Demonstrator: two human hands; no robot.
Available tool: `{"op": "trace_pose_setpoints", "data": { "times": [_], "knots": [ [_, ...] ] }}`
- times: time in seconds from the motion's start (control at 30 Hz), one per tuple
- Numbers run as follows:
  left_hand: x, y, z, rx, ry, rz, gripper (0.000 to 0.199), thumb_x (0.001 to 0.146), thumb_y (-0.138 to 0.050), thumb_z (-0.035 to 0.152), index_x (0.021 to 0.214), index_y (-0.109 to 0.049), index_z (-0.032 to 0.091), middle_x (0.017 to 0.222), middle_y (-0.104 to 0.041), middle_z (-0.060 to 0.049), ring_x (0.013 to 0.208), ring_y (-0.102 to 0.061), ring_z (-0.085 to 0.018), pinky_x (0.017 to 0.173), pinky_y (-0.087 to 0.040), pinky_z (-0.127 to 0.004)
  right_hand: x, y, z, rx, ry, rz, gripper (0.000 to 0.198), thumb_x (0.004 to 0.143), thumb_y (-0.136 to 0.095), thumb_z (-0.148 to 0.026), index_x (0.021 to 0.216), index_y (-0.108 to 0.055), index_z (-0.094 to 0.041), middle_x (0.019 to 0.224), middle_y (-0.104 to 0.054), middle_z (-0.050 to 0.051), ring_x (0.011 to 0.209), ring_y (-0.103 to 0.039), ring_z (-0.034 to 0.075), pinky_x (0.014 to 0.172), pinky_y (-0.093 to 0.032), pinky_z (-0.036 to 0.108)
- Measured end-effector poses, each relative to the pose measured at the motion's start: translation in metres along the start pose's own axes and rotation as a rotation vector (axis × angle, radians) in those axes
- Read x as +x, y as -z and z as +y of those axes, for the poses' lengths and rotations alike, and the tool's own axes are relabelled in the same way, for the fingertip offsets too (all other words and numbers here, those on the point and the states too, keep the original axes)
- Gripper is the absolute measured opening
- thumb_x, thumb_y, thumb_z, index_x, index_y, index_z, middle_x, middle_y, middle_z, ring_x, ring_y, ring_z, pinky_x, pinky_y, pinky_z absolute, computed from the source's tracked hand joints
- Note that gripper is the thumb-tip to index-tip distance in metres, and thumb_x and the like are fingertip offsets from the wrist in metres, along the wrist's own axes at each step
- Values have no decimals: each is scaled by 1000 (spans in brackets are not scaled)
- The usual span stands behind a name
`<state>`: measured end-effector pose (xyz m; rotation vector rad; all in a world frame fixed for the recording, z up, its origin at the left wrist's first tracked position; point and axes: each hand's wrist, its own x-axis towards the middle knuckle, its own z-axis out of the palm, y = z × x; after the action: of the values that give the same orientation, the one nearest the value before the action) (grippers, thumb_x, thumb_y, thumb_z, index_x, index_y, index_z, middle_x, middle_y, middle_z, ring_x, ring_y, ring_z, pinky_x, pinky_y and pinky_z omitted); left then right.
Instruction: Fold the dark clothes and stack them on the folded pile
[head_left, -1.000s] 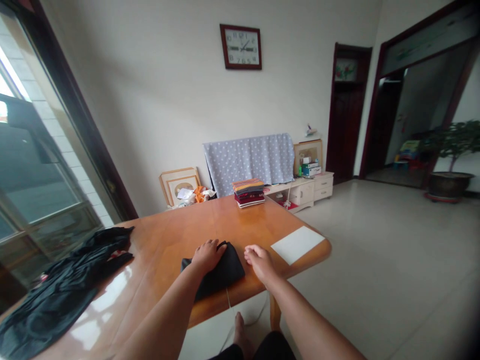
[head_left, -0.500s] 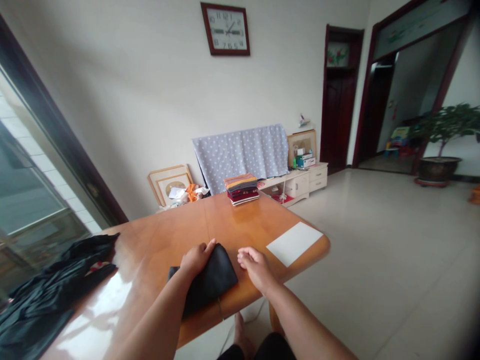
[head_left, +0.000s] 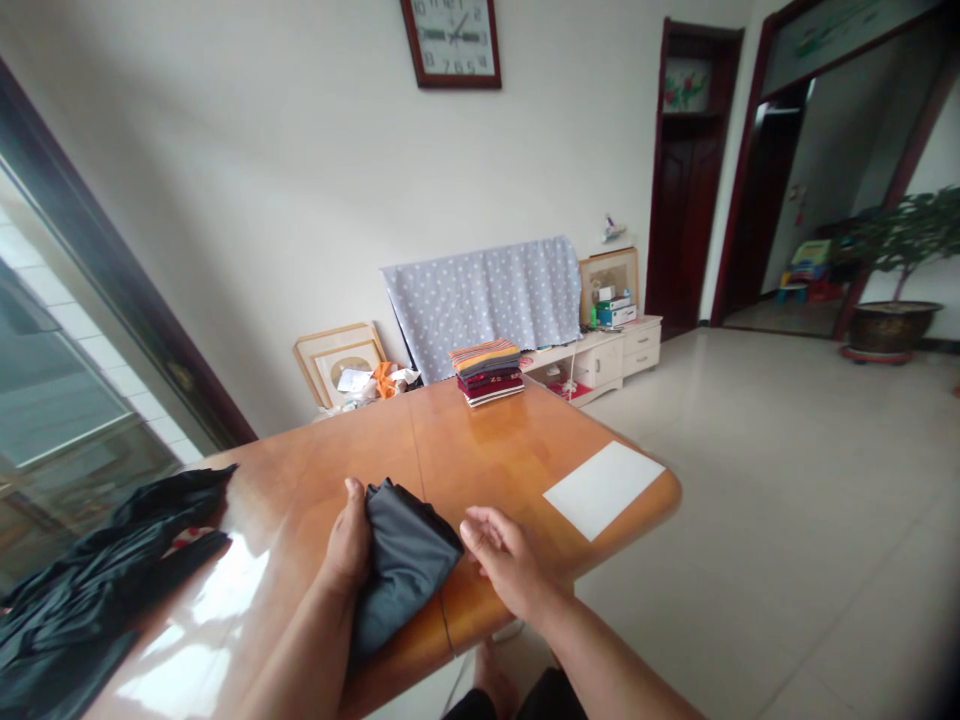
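A folded black garment (head_left: 409, 560), smooth and slightly shiny, is at the near edge of the wooden table (head_left: 360, 435), its upper side bunched. My left hand (head_left: 349, 540) grips its left side, with the thumb pointing up and the other fingers mostly hidden by the cloth. Just off the garment's right corner is my right hand (head_left: 506, 555), its fingers loosely bent and apart from the thumb, with nothing in it.
Loose black clothing (head_left: 97, 580) lies along the table's left side. A stack of folded clothes (head_left: 489, 373) sits at the far end, and a white sheet (head_left: 604, 488) near the right corner. Beyond stand a low white cabinet (head_left: 641, 345) and a potted plant (head_left: 892, 325).
My left hand has shifted from the garment's top to its left side. The garment has turned and now shows a broader, shinier face. My right hand's fingers have loosened. The view has tilted slightly down.
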<state>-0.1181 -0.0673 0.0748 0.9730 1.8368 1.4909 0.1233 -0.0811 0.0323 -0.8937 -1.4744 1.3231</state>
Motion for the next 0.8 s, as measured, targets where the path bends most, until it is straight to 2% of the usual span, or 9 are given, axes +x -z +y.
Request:
{"op": "trace_pose_setpoints", "data": {
  "times": [0.07, 0.13, 0.23, 0.37, 0.43, 0.53, 0.67, 0.73, 0.8],
  "knots": [
    [-2, 1, 4, 58, -10, 8, 76, 80, -39, 84, 70, -70, 15, 67, -72, -10, 81, -71, -29, 78, -58, -38, -1, -5, -1, 7, -52, -47, 60, 87, -59, -63, 131, -58, -22, 112, -70, 8, 100, -66, 23, 89, -52, 36],
    [-4, 2, 8, 113, -32, 23, 77, 81, -37, 84, 70, -70, 16, 70, -72, -11, 89, -71, -31, 85, -56, -39, 0, -9, -2, -34, -41, -59, 65, 84, -64, -62, 135, -56, -23, 122, -66, 10, 109, -64, 26, 95, -50, 39],
    [-6, 3, 13, 145, -55, -6, 79, 82, -34, 84, 72, -72, 15, 74, -74, -12, 96, -70, -32, 91, -54, -40, 2, -14, -9, -117, 85, -23, 63, 81, -70, -55, 135, -57, -25, 131, -61, 10, 119, -58, 28, 102, -46, 41],
    [-5, 3, 12, 174, -67, -33, 84, 82, -29, 85, 74, -73, 15, 76, -74, -12, 98, -69, -33, 92, -53, -41, 4, -23, -17, -182, 237, -17, 50, 81, -72, -41, 128, -62, -27, 122, -64, 8, 113, -60, 26, 101, -46, 40],
    [-3, 2, 10, 196, -75, -15, 84, 81, -30, 86, 73, -73, 14, 77, -75, -12, 97, -69, -33, 89, -53, -41, 6, -26, -17, -211, 266, 6, 51, 80, -73, -38, 129, -62, -26, 126, -63, 8, 117, -58, 26, 104, -44, 40],
    [-1, 2, 7, 210, -81, -23, 84, 81, -30, 86, 73, -73, 14, 79, -75, -12, 94, -69, -32, 85, -54, -38, 8, -29, -12, -242, 249, 16, 53, 78, -75, -40, 127, -64, -26, 137, -56, 9, 129, -50, 27, 112, -38, 42],
    [-2, 1, 6, 185, -76, -71, 82, 80, -31, 86, 70, -70, 15, 71, -72, -10, 83, -69, -29, 72, -54, -34, 15, -29, -12, -219, 184, -83, 49, 77, -75, -41, 123, -69, -27, 147, -49, 8, 137, -44, 29, 116, -32, 44],
    [-4, -1, 8, 152, -69, -92, 80, 80, -33, 86, 67, -69, 15, 67, -71, -9, 76, -68, -27, 67, -54, -32, 19, -29, -16, -168, 146, -131, 48, 76, -76, -41, 121, -71, -27, 149, -48, 6, 137, -44, 29, 115, -34, 43],
    [-5, -2, 9, 122, -65, -110, 79, 79, -36, 86, 65, -68, 16, 64, -69, -8, 71, -67, -25, 64, -54, -31, 21, -29, -21, -101, 90, -148, 41, 74, -76, -40, 113, -74, -26, 139, -59, 5, 126, -55, 28, 106, -43, 39]
  ]
}}
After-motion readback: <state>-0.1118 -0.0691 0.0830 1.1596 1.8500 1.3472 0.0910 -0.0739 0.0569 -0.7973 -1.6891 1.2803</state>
